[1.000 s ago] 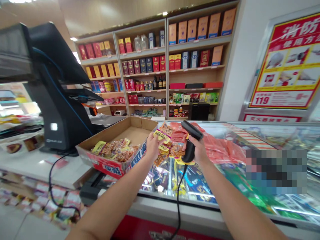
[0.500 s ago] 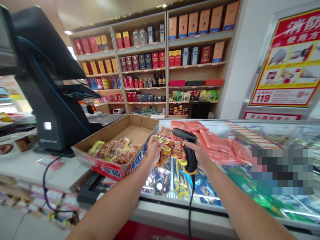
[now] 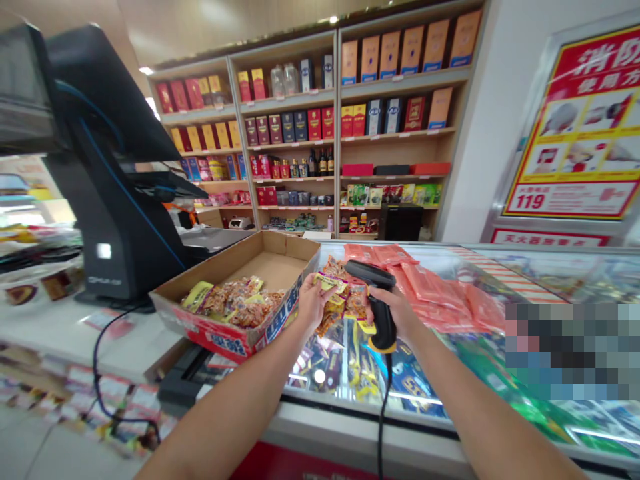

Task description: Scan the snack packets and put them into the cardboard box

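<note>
Black scanner point(image 3: 369, 274) in right hand point(image 3: 397, 311); left hand point(image 3: 313, 301) raised (snack packet point(image 3: 332, 283))

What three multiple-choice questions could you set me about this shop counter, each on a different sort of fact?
1. Where is the open cardboard box? A) On a top shelf B) Beside the glass display case C) On the floor
2. What colour is the barcode scanner in the right hand? A) Red B) White C) Black
3. What does the left hand hold? A) Nothing B) Snack packets C) A bottle

1 B: it sits at the case's left end.
2 C: its body shows black.
3 B: fingers close on them.
</note>
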### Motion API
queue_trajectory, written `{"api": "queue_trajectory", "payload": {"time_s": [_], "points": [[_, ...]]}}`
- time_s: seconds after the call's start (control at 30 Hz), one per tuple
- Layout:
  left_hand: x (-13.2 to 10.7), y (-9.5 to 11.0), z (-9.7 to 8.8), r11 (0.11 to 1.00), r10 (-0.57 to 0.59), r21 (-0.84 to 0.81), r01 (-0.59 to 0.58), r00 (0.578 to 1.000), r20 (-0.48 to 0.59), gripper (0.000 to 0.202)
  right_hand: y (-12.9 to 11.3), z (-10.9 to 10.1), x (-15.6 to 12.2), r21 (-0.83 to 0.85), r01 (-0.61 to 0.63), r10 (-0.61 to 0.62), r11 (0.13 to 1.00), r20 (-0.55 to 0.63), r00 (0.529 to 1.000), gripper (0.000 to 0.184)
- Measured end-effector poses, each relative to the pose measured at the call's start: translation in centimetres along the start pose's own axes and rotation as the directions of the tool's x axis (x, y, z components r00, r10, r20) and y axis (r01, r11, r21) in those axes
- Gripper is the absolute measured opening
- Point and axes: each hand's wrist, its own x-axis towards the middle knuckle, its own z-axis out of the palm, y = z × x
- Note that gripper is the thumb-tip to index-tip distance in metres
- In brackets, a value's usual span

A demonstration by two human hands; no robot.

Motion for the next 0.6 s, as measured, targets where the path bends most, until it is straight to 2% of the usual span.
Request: {"api": "queue_trajectory", "payload": {"time_s": [0.17,0.33,0.5,0.6], "points": [[0.0,0.18,0.05,1.0,-0.007,0.019,0.007,1.0,-0.015,0.018,-0.21,0.28,-0.1,0.039,0.024,-0.023,0.999,-0.026,0.999,0.026],[0.05,0.28,0.11,0.998,-0.067,0.016,0.067,0.998,-0.02,0.019,-0.09,0.0,0.32,0.093,0.105,-0.093,0.99,-0.125,0.988,0.029],[0.36,-0.1,0.1,0.988,-0.115,0.097,0.118,0.993,-0.037,0.021,-0.13,-0.54,0.6,0.111,0.205,-0.178,0.972,-0.215,0.96,0.03],[0.41,-0.23,0.18,0.98,-0.057,0.184,0.074,0.994,-0.098,0.026,-0.33,-0.6,0.56,0.094,0.234,-0.208,0.968,-0.227,0.951,0.029]]}}
